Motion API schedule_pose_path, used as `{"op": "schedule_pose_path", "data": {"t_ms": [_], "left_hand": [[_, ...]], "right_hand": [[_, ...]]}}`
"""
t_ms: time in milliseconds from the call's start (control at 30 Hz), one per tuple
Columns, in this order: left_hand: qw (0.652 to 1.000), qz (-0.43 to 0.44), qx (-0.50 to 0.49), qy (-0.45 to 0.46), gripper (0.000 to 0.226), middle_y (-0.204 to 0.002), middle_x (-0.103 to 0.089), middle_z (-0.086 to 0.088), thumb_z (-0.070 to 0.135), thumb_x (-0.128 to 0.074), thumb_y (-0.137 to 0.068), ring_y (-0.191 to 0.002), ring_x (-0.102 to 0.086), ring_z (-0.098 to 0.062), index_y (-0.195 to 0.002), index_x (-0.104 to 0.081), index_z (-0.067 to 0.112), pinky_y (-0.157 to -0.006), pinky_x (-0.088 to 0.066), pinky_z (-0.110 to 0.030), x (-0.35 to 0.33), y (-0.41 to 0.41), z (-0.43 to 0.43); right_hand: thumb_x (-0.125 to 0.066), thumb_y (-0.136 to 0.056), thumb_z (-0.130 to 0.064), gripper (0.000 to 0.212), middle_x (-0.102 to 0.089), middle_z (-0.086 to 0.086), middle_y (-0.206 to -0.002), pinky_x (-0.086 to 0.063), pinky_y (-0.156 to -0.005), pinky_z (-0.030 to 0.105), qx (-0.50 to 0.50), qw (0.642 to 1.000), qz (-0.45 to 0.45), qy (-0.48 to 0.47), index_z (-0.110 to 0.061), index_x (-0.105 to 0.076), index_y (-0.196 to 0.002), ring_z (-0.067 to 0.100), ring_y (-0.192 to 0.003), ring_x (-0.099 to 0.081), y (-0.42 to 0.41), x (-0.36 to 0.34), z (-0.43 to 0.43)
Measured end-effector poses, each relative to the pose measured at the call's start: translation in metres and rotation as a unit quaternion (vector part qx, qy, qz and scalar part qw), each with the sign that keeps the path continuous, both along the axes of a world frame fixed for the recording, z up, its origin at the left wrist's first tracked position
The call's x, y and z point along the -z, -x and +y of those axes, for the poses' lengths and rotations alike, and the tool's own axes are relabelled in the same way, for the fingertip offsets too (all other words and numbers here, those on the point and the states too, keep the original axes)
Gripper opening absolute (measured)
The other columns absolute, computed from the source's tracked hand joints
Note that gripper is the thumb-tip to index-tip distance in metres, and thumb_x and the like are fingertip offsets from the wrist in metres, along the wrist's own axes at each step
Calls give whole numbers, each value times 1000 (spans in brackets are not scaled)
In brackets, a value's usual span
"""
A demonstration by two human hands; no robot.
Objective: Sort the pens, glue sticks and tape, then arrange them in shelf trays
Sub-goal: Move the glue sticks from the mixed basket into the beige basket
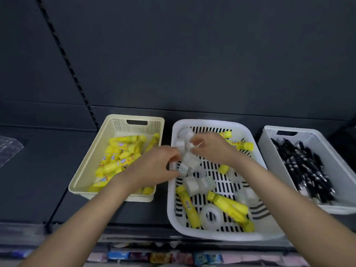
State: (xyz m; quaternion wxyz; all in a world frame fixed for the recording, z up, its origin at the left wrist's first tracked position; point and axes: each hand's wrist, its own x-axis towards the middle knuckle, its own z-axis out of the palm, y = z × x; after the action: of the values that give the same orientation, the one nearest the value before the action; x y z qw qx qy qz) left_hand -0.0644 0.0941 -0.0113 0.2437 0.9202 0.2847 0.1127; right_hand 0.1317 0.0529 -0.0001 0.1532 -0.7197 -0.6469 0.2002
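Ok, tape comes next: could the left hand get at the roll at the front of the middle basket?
Probably yes. The roll lies uncovered between two glue sticks, and the left hand is over the same basket, farther back, though it holds a white piece.

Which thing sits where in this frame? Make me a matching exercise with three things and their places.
Things:
1 pens
2 tape roll
3 plastic wrap

Places:
A far left, lying on the shelf
B right white tray
C middle slotted basket, near its front

Pairs: 1-B; 2-C; 3-A
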Motion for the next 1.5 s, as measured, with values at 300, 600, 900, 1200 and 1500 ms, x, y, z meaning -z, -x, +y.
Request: {"op": "schedule_pose_path", "data": {"t_ms": [300,600,900,1200,1500], "left_hand": [[962,157,224,12,25,-105,-64,7,19,-63,-85,-95,-58,-9,-109,-67,24,-83,-50,-34,16,-35,-28],[893,260,317,-188,23,-105,-51,-2,19,-57,-84,-101,-37,-20,-104,-69,19,-77,-36,-33,27,-49,-45],[900,210,304,-230,20,-98,-53,-3,13,-57,-81,-99,-44,-22,-101,-61,11,-74,-29,-30,25,-52,-39],[979,101,108,-142,26,-94,-50,3,20,-55,-87,-82,-53,-17,-111,-44,17,-58,-37,-29,-13,-90,-13],[991,84,74,-75,13,-92,-42,-2,9,-58,-86,-84,-53,-21,-98,-57,6,-71,-48,-34,18,-177,9]], "right_hand": [[-69,-82,-36,35,-59,-6,-99,-43,-72,20,-53,973,-9,222,-16,-62,-109,10,-90,-55,-37,21,-83],[-71,-74,-29,30,-46,9,-68,-31,-49,29,-105,947,-55,299,-8,-49,-77,19,-58,-43,-24,33,-88],[-55,-84,-21,17,-46,1,-70,-35,-57,29,-29,969,-78,231,-12,-46,-72,20,-65,-49,-20,32,-88],[-62,-78,-2,12,-63,-2,-71,-46,-55,23,262,936,231,-34,-14,-61,-82,11,-65,-59,-55,9,-82],[-54,-77,5,19,-59,11,-64,-44,-55,30,398,797,425,-162,-12,-62,-80,23,-57,-51,-89,-13,-76]]}}
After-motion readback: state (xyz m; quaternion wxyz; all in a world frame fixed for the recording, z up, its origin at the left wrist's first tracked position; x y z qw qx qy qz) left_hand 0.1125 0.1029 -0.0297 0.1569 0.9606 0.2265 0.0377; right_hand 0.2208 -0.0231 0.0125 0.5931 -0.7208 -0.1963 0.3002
